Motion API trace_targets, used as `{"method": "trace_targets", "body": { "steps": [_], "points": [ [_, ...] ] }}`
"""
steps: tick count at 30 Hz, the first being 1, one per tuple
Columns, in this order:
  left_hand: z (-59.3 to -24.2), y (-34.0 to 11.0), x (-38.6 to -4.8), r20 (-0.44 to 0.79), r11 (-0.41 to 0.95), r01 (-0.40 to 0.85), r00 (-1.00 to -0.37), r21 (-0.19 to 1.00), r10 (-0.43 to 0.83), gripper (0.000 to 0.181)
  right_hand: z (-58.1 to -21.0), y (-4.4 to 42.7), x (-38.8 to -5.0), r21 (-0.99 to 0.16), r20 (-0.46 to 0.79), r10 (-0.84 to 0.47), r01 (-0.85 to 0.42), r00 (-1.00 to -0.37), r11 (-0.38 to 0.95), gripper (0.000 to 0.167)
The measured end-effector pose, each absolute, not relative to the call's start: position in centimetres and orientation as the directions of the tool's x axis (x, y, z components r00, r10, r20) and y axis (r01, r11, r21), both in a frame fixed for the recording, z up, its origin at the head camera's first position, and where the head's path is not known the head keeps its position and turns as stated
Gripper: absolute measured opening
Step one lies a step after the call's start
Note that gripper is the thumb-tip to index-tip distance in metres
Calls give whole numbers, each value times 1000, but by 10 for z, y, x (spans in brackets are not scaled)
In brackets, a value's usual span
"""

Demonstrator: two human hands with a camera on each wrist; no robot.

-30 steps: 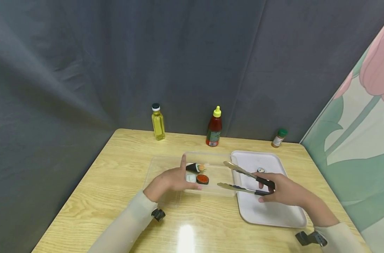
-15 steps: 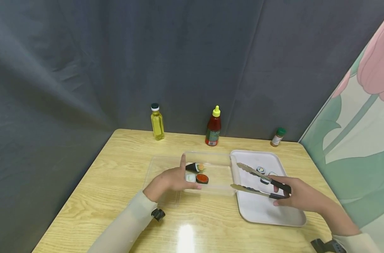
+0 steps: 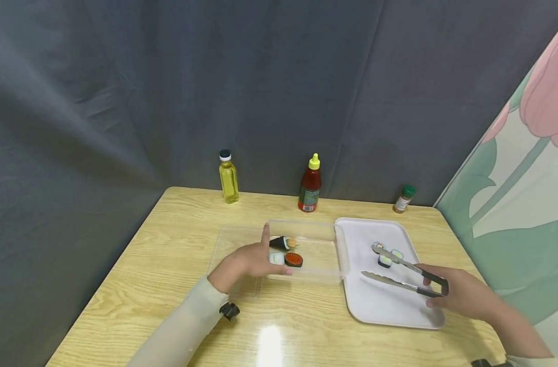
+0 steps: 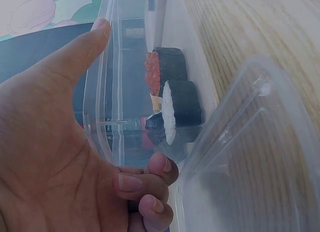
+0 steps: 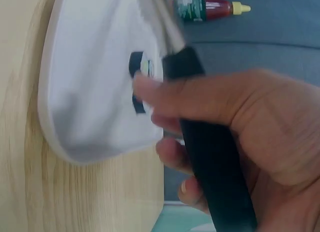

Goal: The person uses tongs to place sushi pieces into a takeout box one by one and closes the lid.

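Observation:
My left hand [image 3: 251, 259] rests at the left end of a clear plastic box [image 3: 318, 278], thumb and one finger spread across it; other fingers curl loosely in the left wrist view. The box holds a black cone hand roll [image 3: 280, 243], a roe-topped sushi [image 4: 170, 66] and a white-topped sushi [image 4: 185, 106]. My right hand [image 3: 462, 293] holds metal tongs [image 3: 394, 282] with black handles over a white tray [image 3: 366, 311]. Their arms stand apart, the far tip over or near a sushi roll [image 3: 378, 245]. Two green-centred rolls [image 3: 385, 261] lie alongside; contact is unclear.
The box's clear lid [image 3: 235, 239] lies opened out to the left. An oil bottle [image 3: 229, 178], a red sauce bottle [image 3: 310, 183] and a green-capped spice jar [image 3: 404, 199] stand along the table's back edge, before a dark curtain [image 3: 260, 102].
My right hand has moved the tongs right, from over the box's right end to over the sushi rolls on the tray. The left hand stays at the box.

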State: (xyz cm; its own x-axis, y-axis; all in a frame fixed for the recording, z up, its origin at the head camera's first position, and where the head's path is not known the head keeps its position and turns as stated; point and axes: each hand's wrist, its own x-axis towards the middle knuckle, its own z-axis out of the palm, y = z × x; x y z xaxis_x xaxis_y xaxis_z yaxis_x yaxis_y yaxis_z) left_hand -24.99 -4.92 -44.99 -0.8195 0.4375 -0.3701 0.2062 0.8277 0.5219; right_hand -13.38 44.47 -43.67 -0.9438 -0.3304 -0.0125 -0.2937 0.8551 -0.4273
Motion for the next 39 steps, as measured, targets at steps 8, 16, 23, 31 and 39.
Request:
{"method": "trace_targets", "body": {
  "steps": [8, 16, 23, 31, 39],
  "points": [
    [-449, -50, -249, -376, 829, 210, -815, 518, 441, 145, -433, 456, -129, -285, -55, -242, -217, -969, 934, 75],
    [-449, -48, -249, -383, 829, 206, -811, 521, 442, 146, -434, 457, -133, -206, -68, -196, -179, -978, 962, 71],
    [-449, -48, -249, -378, 830, 201, -817, 521, 435, 143, -436, 456, -134, -188, -41, -195, -184, -980, 965, 60],
    [-450, -50, -250, -380, 826, 199, -814, 527, 439, 143, -437, 453, -138, -213, 10, -215, -212, -977, 954, 63],
    [-449, -49, -250, -380, 825, 199, -814, 529, 439, 143, -426, 441, -141, -313, 76, -236, -248, -969, 917, 64]
  ]
}}
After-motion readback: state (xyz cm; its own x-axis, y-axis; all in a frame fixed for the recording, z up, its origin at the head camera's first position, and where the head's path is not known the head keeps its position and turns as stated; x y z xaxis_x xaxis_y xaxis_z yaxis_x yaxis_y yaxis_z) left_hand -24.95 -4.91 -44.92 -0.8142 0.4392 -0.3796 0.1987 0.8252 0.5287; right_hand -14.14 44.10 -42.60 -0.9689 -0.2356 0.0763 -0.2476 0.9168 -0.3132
